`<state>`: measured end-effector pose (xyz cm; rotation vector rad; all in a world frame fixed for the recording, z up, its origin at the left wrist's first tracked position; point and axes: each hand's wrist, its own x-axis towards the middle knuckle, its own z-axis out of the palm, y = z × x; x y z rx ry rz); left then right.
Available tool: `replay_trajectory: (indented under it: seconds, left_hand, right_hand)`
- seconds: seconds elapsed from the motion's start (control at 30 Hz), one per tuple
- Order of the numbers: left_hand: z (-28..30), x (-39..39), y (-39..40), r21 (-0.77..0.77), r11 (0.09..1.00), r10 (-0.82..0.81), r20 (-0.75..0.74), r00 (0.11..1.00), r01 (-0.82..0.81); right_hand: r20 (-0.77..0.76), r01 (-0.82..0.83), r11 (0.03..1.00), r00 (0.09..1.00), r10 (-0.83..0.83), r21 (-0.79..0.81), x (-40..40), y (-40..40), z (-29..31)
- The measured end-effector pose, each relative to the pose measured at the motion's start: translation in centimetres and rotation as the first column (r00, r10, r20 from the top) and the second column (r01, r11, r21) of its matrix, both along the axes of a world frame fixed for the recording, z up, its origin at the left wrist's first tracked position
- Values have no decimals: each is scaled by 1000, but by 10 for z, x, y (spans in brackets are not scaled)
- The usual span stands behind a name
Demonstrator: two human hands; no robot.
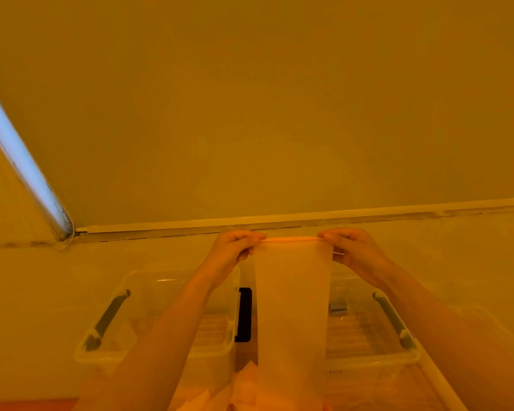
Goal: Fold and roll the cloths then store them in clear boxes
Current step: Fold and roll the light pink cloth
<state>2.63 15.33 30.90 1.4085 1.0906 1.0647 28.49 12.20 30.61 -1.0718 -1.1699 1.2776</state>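
Amber light tints everything; a pale roller blind [279, 114] fills the far wall above a sill ledge [309, 219], with a strip of daylight [18, 155] and a bead chain [69, 229] at its left edge. We record a light desk [27, 307] below.

We hold our arms out over two clear boxes. Left hand [232, 250] and right hand [353, 250] are raised level with the sill, well apart, each with fingers curled and pinching one top corner of a thin pale cloth [291, 307]. The top hem is pulled taut between the two hands. The cloth hangs straight down in a narrow panel, covering the gap between the boxes; its lower end drops out of view at the near edge.

Left clear box [107, 348] sits under the left forearm, lid off, grey latch handle [107, 320] on its left side; some pale cloth pieces seem to lie inside, hard to make out. Right clear box [368, 339] sits under the right forearm, with a grey handle on its right side. A black object [244, 314] stands between the boxes, partly behind the cloth. More loose cloths [220, 393] are heaped at the near edge.
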Motion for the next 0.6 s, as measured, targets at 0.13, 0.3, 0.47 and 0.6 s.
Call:
replay_trajectory:
  seconds: [0.13,0.3,0.47,0.6]
  left_hand:
    - [0,3,-2,42,997,67,-136,988,-62]
    - [1,3,-1,97,993,95,-257,962,-72]
    - [-2,7,-1,83,995,78,-294,953,-56]
    - [-4,6,-1,61,997,52,-236,970,-39]
  right_hand:
    - [111,49,998,992,-53,36,0,0,-2]
    - [230,14,999,973,-25,51,1,0,-6]
    - [253,-22,998,967,4,66,-1,1,-9]
    - [248,-11,998,969,-4,59,2,2,-11]
